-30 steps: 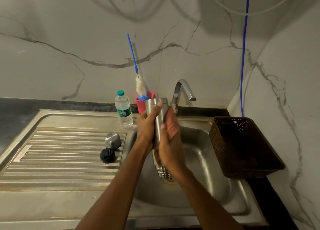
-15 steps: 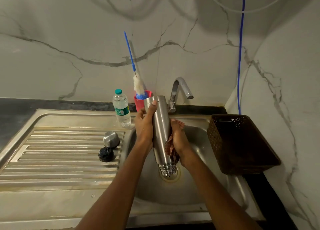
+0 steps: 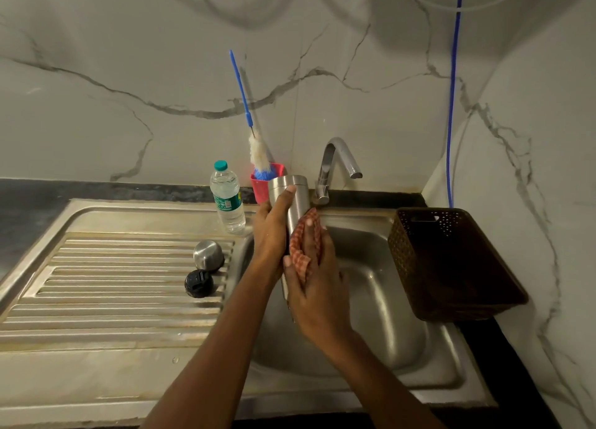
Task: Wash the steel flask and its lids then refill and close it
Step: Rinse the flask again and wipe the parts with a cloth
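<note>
Steel flask [image 3: 292,199] hangs base-up over the sink [image 3: 380,299], its mouth end hidden below the hands. The left hand [image 3: 272,232] is closed round the upper body just under the base, thumb lying across the steel. Against the same body, just below and to the right of that grip, the right hand [image 3: 314,286] presses a checked orange scrub cloth [image 3: 301,251], fingers wrapped over it.

Half a second ago the right hand was low, near the neck; it has now slid up the body until its fingertips sit beside the left hand's hold, and the cloth shows plainly between palm and steel. That reads as a scrubbing stroke along the outside, so the washing step is still in hand.

Well left of the grip, on the ribbed drainboard [image 3: 96,286], the steel cap [image 3: 208,255] and black inner lid [image 3: 198,283] wait apart from the flask. Whether the tap [image 3: 338,161] is running I cannot tell; no stream is visible.
</note>
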